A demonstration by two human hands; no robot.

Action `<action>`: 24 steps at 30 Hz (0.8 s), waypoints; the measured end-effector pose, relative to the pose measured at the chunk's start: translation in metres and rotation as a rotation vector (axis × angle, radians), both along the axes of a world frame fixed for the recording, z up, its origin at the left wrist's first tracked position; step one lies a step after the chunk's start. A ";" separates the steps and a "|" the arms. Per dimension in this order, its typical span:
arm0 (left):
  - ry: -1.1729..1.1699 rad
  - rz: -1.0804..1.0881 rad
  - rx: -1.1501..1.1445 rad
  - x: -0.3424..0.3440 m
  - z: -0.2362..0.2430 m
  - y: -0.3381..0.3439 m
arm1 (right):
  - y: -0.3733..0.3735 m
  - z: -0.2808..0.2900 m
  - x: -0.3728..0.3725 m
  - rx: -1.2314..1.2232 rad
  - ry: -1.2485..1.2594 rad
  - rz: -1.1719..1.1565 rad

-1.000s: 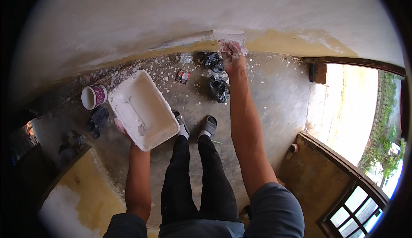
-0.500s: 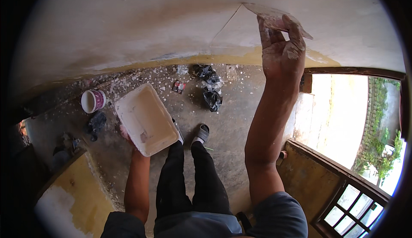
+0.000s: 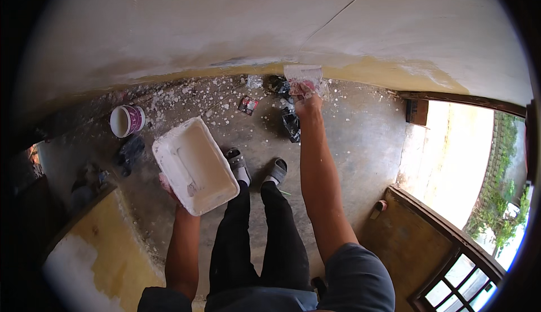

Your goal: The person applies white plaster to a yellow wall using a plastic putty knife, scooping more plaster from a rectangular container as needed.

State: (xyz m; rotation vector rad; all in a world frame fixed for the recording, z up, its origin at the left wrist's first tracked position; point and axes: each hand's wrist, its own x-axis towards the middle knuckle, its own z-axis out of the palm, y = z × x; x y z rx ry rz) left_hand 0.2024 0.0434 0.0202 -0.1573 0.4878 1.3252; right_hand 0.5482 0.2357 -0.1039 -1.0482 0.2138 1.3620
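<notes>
My left hand [image 3: 168, 186] grips the left edge of a white rectangular tub [image 3: 216, 201]; most of its fingers are hidden beneath. Pale, creamy filler [image 3: 197, 163] coats the tub's inside, with a lumpy smear near its lower end. Held out ahead, my right hand [image 3: 308, 106] is closed on a flat, plaster-smeared putty spreader [image 3: 302, 74]. The spreader appears against the lower part of the wall [image 3: 236, 25]; whether it touches is unclear. A thin diagonal crack [image 3: 341, 11] runs down the wall above it.
White flecks litter the concrete floor along the wall. A white and purple bucket [image 3: 127, 121] lies left of the tub, by a dark bag [image 3: 131, 153]. Black plastic bags [image 3: 291, 125] and a red packet [image 3: 248, 105] lie ahead. An open doorway [image 3: 451, 154] is at right.
My right hand has come down and left with the spreader, from high on the wall beside the crack. The tub stays in my left hand, shifted slightly down in view.
</notes>
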 end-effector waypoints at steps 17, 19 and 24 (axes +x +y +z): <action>0.061 0.083 0.083 -0.024 0.030 -0.006 | 0.045 0.276 -0.045 0.249 -0.130 -0.068; 0.030 0.075 0.121 -0.022 0.051 0.005 | 0.049 0.322 -0.043 0.286 -0.148 -0.078; -0.037 0.049 0.186 -0.019 0.091 0.022 | 0.041 0.447 -0.046 0.390 -0.182 -0.050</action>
